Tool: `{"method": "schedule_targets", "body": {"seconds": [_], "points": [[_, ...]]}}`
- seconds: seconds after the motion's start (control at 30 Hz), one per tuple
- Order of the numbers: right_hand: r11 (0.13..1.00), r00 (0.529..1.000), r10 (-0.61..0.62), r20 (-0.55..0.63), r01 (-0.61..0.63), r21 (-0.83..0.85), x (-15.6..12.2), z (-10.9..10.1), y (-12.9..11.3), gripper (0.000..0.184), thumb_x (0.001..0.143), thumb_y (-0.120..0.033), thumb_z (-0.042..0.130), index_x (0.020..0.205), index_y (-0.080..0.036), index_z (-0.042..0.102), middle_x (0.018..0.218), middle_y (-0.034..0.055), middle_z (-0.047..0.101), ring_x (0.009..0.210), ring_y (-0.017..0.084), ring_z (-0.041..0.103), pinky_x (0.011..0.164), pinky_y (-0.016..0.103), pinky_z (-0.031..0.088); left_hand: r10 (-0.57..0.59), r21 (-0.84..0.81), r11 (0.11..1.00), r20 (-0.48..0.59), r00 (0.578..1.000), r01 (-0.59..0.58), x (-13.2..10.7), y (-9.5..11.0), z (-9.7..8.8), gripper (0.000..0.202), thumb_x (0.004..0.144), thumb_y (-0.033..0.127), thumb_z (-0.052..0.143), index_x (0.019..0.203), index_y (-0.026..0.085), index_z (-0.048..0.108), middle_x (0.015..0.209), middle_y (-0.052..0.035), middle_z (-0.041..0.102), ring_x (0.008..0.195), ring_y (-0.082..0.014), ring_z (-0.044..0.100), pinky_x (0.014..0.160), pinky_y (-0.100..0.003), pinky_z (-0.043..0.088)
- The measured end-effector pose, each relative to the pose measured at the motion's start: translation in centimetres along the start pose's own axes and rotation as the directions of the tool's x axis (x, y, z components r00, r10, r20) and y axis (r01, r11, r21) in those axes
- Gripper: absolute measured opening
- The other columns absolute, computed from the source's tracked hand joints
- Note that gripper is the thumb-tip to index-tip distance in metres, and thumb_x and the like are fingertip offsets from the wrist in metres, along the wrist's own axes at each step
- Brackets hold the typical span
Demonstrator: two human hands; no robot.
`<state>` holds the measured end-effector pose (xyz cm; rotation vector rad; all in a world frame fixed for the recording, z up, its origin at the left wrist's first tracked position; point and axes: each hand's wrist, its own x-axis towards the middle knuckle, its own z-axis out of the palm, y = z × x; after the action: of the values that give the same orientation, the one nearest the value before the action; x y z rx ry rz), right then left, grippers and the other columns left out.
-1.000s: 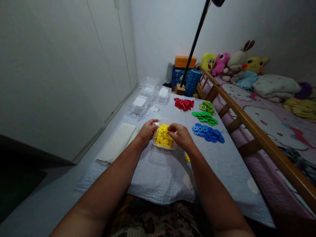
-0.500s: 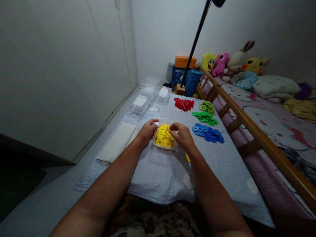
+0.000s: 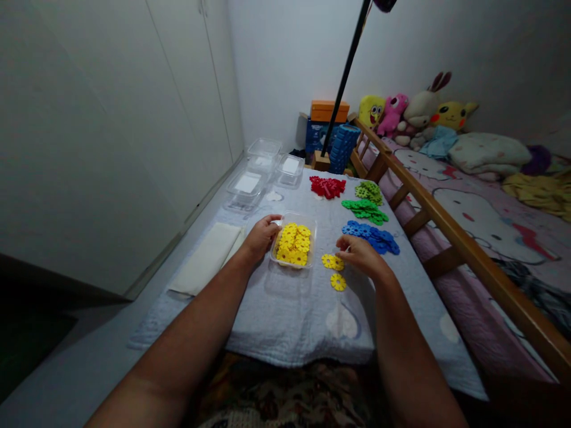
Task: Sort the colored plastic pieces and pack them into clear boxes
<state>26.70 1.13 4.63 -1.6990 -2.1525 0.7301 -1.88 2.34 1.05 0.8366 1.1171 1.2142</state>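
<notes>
My left hand grips the left wall of a clear plastic container, thumb and fingers closed on its rim. Yellow flower-shaped discs lie heaped inside it. To the right of the container, my right hand hovers over a few loose yellow flower discs on the cloth. Its thumb and forefinger are a little apart with nothing visible between them. Beyond that hand lies a pile of blue flower discs, partly covered by it.
Green discs, lime discs and a red pile lie further back. Lidded clear containers stand at the back left. A folded cream cloth is on the left. A wooden bed rail runs along the right.
My right hand has moved from over the container out to the right, above the loose yellow discs. My left hand keeps its hold on the container. The view has shifted slightly.
</notes>
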Motion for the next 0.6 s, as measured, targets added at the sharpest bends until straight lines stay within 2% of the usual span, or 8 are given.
{"method": "schedule_targets", "body": {"seconds": [0.1,0.23,0.43,0.6], "points": [[0.996,0.993,0.027,0.113,-0.017,-0.089,-0.6,0.6,0.9,0.020,0.070,-0.020,0.072,0.089,-0.019,0.067,0.091,0.0035,0.069,0.082,0.018,0.061,0.069,0.026,0.041,0.000,-0.004,1.000,0.003,1.000,0.000,-0.1,0.1,0.1,0.054,0.058,0.021,0.066,0.112,0.017,0.060,0.059,0.0062,0.055,0.047,-0.0115,0.051,0.046,-0.020,0.032],[0.990,0.992,0.005,0.126,0.012,-0.138,-0.7,1.3,1.2,0.019,0.068,-0.017,0.071,0.087,-0.018,0.066,0.089,0.0029,0.067,0.081,0.017,0.058,0.067,0.026,0.038,0.002,-0.007,1.000,0.009,1.000,-0.002,-0.1,0.1,0.0,0.054,0.058,0.021,0.066,0.111,0.017,0.060,0.059,0.0059,0.056,0.048,-0.0118,0.052,0.046,-0.020,0.034],[0.998,0.991,0.060,0.122,-0.056,-0.037,-0.7,1.1,1.2,0.013,0.069,-0.014,0.065,0.080,-0.019,0.060,0.078,-0.0017,0.061,0.070,0.013,0.052,0.060,0.025,0.033,0.006,-0.008,1.000,0.003,1.000,-0.006,0.0,0.0,0.0,0.055,0.057,0.022,0.066,0.111,0.017,0.060,0.060,0.0059,0.056,0.049,-0.0120,0.053,0.047,-0.021,0.036],[0.997,0.995,0.039,0.096,-0.044,0.058,-0.6,1.3,1.7,0.006,0.072,-0.016,0.060,0.076,-0.019,0.058,0.073,-0.0018,0.058,0.066,0.013,0.052,0.059,0.025,0.033,-0.001,0.004,1.000,0.005,1.000,0.001,-0.1,0.2,0.1,0.056,0.057,0.022,0.065,0.112,0.017,0.060,0.057,0.0066,0.055,0.047,-0.0114,0.050,0.046,-0.020,0.035]]}}
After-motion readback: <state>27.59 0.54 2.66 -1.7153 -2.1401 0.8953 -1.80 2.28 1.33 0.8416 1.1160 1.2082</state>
